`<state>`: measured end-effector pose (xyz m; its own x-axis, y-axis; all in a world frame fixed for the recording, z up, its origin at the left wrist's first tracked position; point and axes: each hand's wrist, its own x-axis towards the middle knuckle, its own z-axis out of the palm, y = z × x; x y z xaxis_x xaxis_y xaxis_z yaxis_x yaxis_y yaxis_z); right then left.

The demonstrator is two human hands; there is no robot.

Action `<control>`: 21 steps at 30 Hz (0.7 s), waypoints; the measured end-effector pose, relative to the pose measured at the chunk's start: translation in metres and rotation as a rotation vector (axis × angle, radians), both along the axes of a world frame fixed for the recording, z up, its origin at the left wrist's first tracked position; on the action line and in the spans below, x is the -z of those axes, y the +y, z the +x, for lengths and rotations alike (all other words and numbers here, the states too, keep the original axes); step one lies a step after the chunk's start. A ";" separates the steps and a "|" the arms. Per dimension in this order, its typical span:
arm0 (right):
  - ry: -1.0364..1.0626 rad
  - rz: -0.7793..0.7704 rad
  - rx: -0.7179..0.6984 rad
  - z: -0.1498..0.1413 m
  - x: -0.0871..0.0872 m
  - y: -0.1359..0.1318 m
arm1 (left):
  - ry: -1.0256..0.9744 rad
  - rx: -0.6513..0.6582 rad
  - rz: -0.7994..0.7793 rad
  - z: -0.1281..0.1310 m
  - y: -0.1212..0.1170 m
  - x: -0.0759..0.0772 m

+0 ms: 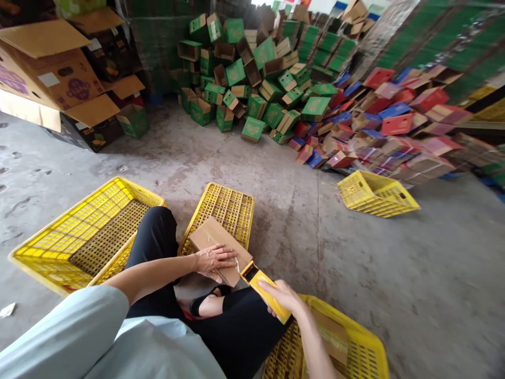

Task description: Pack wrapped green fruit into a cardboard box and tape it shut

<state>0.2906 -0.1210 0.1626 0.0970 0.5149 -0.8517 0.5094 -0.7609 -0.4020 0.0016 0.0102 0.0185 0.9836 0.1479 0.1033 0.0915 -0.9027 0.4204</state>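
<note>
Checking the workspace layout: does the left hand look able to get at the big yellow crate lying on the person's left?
Probably yes. The left hand lies flat on the brown cardboard box, holding nothing, and the big yellow crate sits just past the raised knee. The knee is the only thing between them.

Bare concrete floor (244,158) all around, grey, stained and scuffed, with a seam running away ahead of the hands. Far ahead there's a big messy heap of green cartons (252,68), spilling off to the right into red and blue cartons (386,126). Up on the left, well away from the hands, large brown shipping boxes (51,73) sit with flaps open. Daylight looks soft and even.
</note>
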 end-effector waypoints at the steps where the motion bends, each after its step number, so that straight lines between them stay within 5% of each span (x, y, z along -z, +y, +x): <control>1: -0.017 0.002 -0.008 -0.001 0.000 0.002 | 0.015 -0.007 0.005 0.003 -0.003 -0.002; 9: -0.059 -0.013 -0.086 -0.001 -0.007 0.010 | -0.043 0.081 -0.028 0.031 -0.024 -0.005; 21: 0.019 0.008 -0.036 0.008 -0.010 -0.008 | -0.051 0.148 -0.126 0.035 -0.017 0.002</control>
<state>0.2984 -0.1289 0.1729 0.0620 0.5241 -0.8494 0.5283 -0.7393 -0.4176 0.0364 -0.0063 0.0160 0.9895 0.0171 0.1433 -0.0624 -0.8448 0.5314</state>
